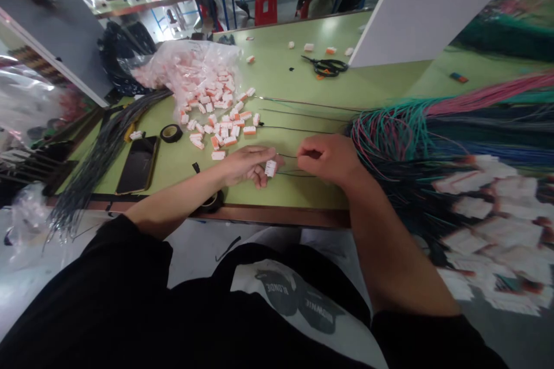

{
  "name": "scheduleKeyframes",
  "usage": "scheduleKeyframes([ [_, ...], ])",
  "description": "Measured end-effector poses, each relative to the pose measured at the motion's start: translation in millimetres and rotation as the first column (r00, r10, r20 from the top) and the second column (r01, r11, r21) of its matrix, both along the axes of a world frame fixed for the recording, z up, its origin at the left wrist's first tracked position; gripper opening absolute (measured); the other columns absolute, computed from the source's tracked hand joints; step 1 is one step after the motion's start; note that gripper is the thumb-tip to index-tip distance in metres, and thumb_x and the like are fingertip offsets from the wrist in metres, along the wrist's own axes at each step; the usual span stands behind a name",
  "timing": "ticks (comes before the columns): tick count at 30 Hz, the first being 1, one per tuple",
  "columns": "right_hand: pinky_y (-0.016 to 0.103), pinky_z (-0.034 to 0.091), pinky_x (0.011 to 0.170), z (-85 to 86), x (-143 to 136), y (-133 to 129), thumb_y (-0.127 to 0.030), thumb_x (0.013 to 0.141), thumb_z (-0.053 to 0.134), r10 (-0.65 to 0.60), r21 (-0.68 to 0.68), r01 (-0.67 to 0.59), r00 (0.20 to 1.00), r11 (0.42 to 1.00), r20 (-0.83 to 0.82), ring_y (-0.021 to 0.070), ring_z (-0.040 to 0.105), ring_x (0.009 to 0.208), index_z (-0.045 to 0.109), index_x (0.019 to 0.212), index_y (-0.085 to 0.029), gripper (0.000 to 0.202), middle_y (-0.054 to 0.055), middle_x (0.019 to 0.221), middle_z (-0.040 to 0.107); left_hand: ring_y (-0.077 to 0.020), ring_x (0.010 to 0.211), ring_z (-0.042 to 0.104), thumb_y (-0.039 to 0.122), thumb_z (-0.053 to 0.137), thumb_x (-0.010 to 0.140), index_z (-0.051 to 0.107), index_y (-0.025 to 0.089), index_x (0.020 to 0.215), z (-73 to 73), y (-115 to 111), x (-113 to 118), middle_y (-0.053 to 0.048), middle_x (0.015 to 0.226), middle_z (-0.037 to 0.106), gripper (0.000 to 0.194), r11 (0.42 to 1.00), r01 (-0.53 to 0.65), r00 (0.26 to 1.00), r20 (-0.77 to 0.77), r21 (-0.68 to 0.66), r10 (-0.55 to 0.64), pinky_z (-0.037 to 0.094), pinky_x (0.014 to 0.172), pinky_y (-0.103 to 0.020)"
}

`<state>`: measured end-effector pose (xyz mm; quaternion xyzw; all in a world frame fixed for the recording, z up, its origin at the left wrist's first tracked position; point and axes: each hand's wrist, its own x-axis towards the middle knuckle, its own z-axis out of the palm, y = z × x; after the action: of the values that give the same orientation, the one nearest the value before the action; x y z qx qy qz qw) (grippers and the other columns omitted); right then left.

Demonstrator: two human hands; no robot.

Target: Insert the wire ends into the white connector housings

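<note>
My left hand (pixel 247 165) is closed around a small white and orange plastic connector (pixel 270 169), which shows at its fingertips. To the right, my right hand (pixel 328 157) is pinched on a thin dark wire (pixel 287 155) whose end reaches toward the connector. Whether the wire's tip is inside the connector I cannot tell. Other single wires (pixel 298 130) lie across the table beyond my hands, leading from a large bundle of green, pink and dark wires (pixel 389 127). Many loose connectors (pixel 229 127) are spread just beyond my left hand, in front of a clear plastic bag (pixel 194 60) full of them.
At left lie a phone (pixel 137 165), a roll of black tape (pixel 171 133) and dark wires (pixel 116 138). Scissors (pixel 328 67) lie at the back beside a white panel (pixel 415 6). Wired connectors (pixel 497 213) pile up at right. The table edge (pixel 303 216) is close to me.
</note>
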<state>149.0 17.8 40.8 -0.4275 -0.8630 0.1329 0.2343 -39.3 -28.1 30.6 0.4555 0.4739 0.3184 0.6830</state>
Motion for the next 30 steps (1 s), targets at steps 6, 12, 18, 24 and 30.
scheduleKeyframes([
  [6,0.027,0.028,0.054,-2.4,2.4,4.0,-0.027,0.066,0.052,0.074,0.057,-0.073,0.997,0.996,0.002,0.0131,0.048,0.054,0.067,0.067,-0.021,0.016,-0.001,0.058,0.062,-0.0058,0.043,0.055,0.036,0.053,0.084,0.062,0.007,0.096,-1.7,3.1,-1.0,-0.002,0.062,0.06,0.032,1.0,0.001,1.0,0.022,-0.009,0.0,0.041,0.041,-0.017],
  [12,0.033,0.03,0.072,-3.1,-10.3,-3.3,-0.029,0.078,0.047,0.121,0.228,-0.153,0.981,0.962,0.149,0.0167,0.053,0.067,0.07,0.077,-0.021,0.024,0.003,0.067,0.067,-0.007,0.044,0.055,0.034,0.051,0.085,0.061,0.007,0.101,-4.0,5.2,-2.1,-0.002,0.06,0.059,0.033,0.999,-0.003,0.997,0.073,-0.042,0.006,0.041,0.04,-0.017],
  [18,0.03,0.031,0.064,-1.3,-4.8,-1.1,-0.028,0.075,0.05,0.092,0.17,-0.094,0.996,0.981,0.019,0.0165,0.052,0.065,0.068,0.072,-0.022,0.019,0.002,0.064,0.063,-0.0044,0.052,0.056,0.018,0.065,0.075,0.06,0.012,0.105,-9.1,8.2,-7.2,0.0,0.067,0.062,0.031,1.0,-0.015,0.991,0.134,-0.019,0.017,0.044,0.049,-0.014],
  [24,0.028,0.03,0.059,-2.4,3.3,7.6,-0.026,0.072,0.052,0.128,0.115,-0.134,0.99,0.984,0.055,0.0149,0.049,0.061,0.065,0.066,-0.023,0.014,0.001,0.06,0.061,-0.0056,0.055,0.057,0.012,0.066,0.072,0.056,0.014,0.112,-15.1,11.5,-10.9,0.001,0.07,0.062,0.041,1.0,0.015,0.989,0.147,0.024,-0.018,0.045,0.053,-0.017],
  [30,0.028,0.031,0.059,-2.0,0.3,5.2,-0.021,0.068,0.052,0.166,0.091,-0.176,0.98,0.98,0.108,0.0146,0.048,0.06,0.062,0.06,-0.02,0.013,0.001,0.058,0.06,-0.0055,0.054,0.058,0.012,0.067,0.071,0.058,0.014,0.102,-17.3,12.1,-11.4,0.002,0.068,0.061,0.032,0.999,0.022,0.987,0.159,0.047,-0.03,0.044,0.053,-0.017],
])
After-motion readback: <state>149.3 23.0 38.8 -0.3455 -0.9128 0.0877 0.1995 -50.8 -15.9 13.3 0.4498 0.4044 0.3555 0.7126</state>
